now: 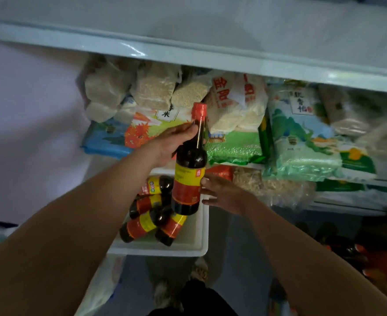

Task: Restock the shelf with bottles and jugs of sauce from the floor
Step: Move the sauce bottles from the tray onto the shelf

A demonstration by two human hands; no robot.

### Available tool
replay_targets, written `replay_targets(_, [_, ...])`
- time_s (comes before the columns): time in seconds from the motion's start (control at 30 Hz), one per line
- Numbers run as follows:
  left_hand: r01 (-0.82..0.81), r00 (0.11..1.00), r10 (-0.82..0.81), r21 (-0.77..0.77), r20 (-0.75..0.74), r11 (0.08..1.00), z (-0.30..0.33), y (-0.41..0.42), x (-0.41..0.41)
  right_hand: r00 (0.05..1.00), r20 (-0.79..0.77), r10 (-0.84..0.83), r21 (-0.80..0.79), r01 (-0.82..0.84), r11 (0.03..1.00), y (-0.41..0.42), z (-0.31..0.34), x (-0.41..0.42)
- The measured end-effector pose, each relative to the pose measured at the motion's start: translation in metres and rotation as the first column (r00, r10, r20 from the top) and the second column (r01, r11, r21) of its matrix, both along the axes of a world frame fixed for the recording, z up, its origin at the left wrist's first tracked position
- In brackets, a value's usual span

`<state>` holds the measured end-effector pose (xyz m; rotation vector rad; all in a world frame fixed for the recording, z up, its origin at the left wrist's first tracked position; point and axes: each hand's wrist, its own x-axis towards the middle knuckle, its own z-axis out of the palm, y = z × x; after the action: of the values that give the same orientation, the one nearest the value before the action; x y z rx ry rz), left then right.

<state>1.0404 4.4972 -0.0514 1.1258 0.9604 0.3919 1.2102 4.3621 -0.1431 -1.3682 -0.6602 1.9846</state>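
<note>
My left hand grips the neck of a dark sauce bottle with a red cap and a yellow and red label, held upright in mid-air. My right hand is beside the bottle's lower label, fingers straight and touching its side. Below on the floor sits a white foam box holding several more sauce bottles lying on their sides. A white shelf runs across the top of the view.
Under the white shelf, bags of rice and grain fill the lower shelves. More dark bottles with red caps stand on the floor at the right. My shoes are on the grey floor beneath the box.
</note>
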Motion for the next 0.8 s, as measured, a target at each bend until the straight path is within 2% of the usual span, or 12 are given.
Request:
replay_targets(0.13, [0.015, 0.979, -0.026, 0.055, 0.202, 0.998, 0.055, 0.001, 0.008, 0.989, -0.147, -0.018, 0.096, 0.033, 0.995, 0.000, 0.046, -0.002])
replay_targets(0.27, [-0.050, 0.962, 0.020, 0.104, 0.273, 0.993, 0.106, -0.001, 0.013, 0.981, -0.116, -0.154, 0.218, 0.176, 0.960, -0.003, 0.096, -0.014])
replay_targets(0.43, [-0.267, 0.954, 0.201, 0.329, 0.221, 0.906, 0.171, -0.007, 0.021, 0.925, -0.103, -0.366, 0.383, 0.376, 0.843, 0.005, 0.172, -0.032])
replay_targets(0.53, [-0.237, 0.971, 0.204, 0.417, 0.122, 0.878, 0.182, -0.011, 0.012, 0.859, -0.134, -0.495, 0.486, 0.492, 0.722, 0.024, 0.220, -0.034])
replay_targets(0.6, [-0.164, 0.986, 0.132, 0.475, 0.102, 0.864, 0.190, -0.006, 0.011, 0.819, -0.162, -0.551, 0.539, 0.541, 0.646, 0.044, 0.250, -0.025])
replay_targets(0.7, [-0.089, 0.994, 0.036, 0.582, 0.102, 0.808, 0.206, 0.009, 0.032, 0.817, -0.169, -0.551, 0.647, 0.514, 0.564, 0.077, 0.279, -0.004])
replay_targets(0.8, [-0.149, 0.989, 0.103, 0.648, 0.108, 0.747, 0.212, 0.039, 0.063, 0.835, -0.024, -0.550, 0.680, 0.417, 0.603, 0.106, 0.286, 0.024])
